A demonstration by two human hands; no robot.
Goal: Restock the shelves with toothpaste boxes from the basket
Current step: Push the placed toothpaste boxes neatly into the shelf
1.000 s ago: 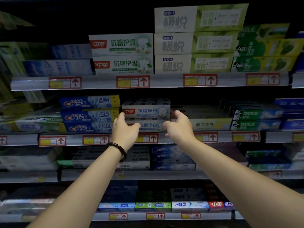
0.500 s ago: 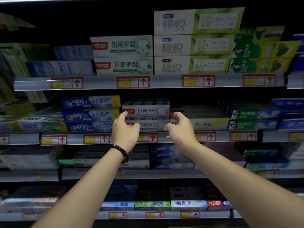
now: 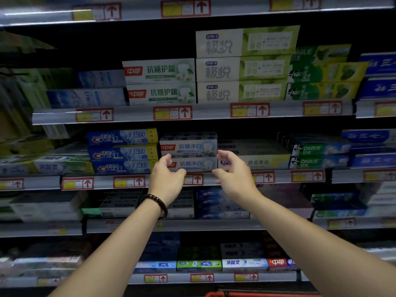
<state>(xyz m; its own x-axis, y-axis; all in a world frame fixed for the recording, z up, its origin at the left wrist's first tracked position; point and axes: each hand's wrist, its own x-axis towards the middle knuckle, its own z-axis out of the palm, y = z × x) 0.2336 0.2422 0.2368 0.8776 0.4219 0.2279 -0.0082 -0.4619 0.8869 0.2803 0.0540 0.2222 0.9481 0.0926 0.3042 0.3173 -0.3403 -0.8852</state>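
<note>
Left hand (image 3: 166, 175) and right hand (image 3: 233, 174) are hovering empty, fingers loosely curled, flanking the stacked white toothpaste boxes (image 3: 188, 146); I'm judging these shelved, with the basket (image 3: 257, 294) contents unseen.

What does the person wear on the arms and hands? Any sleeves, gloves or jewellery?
Both forearms are bare: no sleeves in view, no gloves. The left hand has a dark beaded bracelet round its wrist. The right hand shows no bracelet or watch.
</note>
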